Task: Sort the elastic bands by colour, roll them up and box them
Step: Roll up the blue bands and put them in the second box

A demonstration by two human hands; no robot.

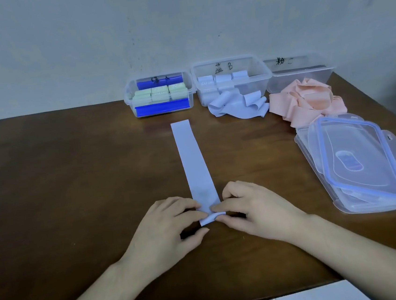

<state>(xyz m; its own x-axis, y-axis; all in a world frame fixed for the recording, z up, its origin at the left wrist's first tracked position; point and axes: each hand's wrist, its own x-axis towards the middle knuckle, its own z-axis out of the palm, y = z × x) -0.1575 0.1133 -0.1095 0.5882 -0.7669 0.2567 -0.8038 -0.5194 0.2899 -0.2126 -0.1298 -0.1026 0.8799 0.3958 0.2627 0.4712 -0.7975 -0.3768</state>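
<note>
Band in hand: a pale blue elastic band (194, 161) lies flat on the brown worktop (72, 175), its near end turned up into a small first curl just under the fingertips.
Long axis: it runs from near to far, leaning slightly left at the far end, so the unrolled length lies straight away from both hands.
Left hand (168, 228): its grip pinches the left edge of the curl, fingers bent round it, thumb beneath on the near side.
Right hand (252, 212): its grip pinches the right edge of the same curl, fingertips on top, thumb tucked under.
Which hand is nearer: neither; they sit level on either side of the band's near end, almost touching across it.
Coming move, as I judge it: rolling the curl forward along the band, away from the body; the roll stays square only if both hands advance evenly along that slightly tilted axis.
Destination: the middle clear box (231, 78), far and slightly right of the hands, already holding several pale blue rolls.
Loose blue bands (239, 107): heaped on the worktop just in front of that box, not yet rolled.
Left box (159, 94): holds pale green rolls, with dark blue strips along its near and far sides.
Right box (298, 70): its contents cannot be made out.
Pink bands (306, 100): a loose pile in front of the right box.
Lids (362, 164): clear, blue-rimmed, stacked at the right of the worktop.
</note>
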